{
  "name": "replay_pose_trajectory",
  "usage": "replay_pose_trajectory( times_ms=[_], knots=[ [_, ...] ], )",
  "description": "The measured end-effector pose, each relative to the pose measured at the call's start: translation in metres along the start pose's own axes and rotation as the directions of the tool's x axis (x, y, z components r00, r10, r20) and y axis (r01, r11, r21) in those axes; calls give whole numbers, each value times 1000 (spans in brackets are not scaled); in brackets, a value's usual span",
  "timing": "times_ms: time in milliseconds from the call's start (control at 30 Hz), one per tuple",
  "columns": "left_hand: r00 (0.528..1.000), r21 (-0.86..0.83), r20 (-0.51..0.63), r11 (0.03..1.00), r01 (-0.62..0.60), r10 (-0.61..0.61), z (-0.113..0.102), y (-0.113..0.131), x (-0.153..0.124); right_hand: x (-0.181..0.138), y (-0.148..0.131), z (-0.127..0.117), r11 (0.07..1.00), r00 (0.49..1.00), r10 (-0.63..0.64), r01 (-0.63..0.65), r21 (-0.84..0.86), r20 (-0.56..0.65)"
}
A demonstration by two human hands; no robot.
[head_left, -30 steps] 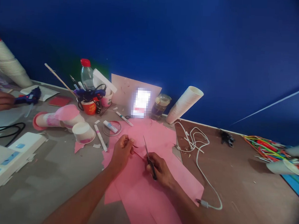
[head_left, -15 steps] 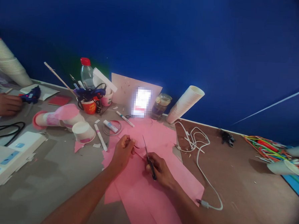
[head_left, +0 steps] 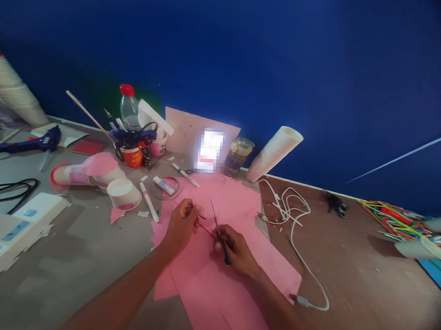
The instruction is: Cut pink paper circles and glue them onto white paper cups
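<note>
L hand (head_left: pixel 180 224), ctr of frame, pinches a thin pink strip (head_left: pixel 206 228) btwn thumb & fingers; R hand (head_left: pixel 236 249), just right of ctr, is wrapped round scissors (head_left: pixel 222 241), blades pointing up-frame. Strip runs twd the scissors; can't tell if they touch. Both hands are over pink paper (head_left: pixel 228 293) spread on the worktop (head_left: pixel 101 257), ctr to bottom. Upper ctr: bright pixelated screen (head_left: pixel 209 149), w/ a jar (head_left: pixel 238 158) to its right, then a tilted cup stack (head_left: pixel 275 153). Left of ctr: white cup (head_left: pixel 123 194), marker (head_left: pixel 149 202) & glue tube (head_left: pixel 163 185). Far left: glue gun (head_left: pixel 37 140), power strip (head_left: pixel 28 224) below. Right: white cable (head_left: pixel 299 300); far right, coloured sticks (head_left: pixel 391 213).
</note>
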State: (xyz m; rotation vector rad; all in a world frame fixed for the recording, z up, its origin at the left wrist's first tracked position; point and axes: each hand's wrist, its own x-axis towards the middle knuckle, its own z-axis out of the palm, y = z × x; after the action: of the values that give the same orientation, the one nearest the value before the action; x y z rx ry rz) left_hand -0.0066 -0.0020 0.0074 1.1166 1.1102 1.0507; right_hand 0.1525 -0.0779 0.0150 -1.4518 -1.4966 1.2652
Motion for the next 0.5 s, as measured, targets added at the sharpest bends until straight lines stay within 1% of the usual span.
replay_pose_trajectory(
  times_ms=[133, 500],
  knots=[
    [1000, 4, 18, 1000, 0, 0, 0, 0, 0, 1, 3, 0, 1000, 1000, 8, -8, -9, 1],
    [1000, 25, 15, 1000, -4, 4, -1, 1, 0, 0, 2, 0, 1000, 1000, 0, 0, -21, -6]
  ],
)
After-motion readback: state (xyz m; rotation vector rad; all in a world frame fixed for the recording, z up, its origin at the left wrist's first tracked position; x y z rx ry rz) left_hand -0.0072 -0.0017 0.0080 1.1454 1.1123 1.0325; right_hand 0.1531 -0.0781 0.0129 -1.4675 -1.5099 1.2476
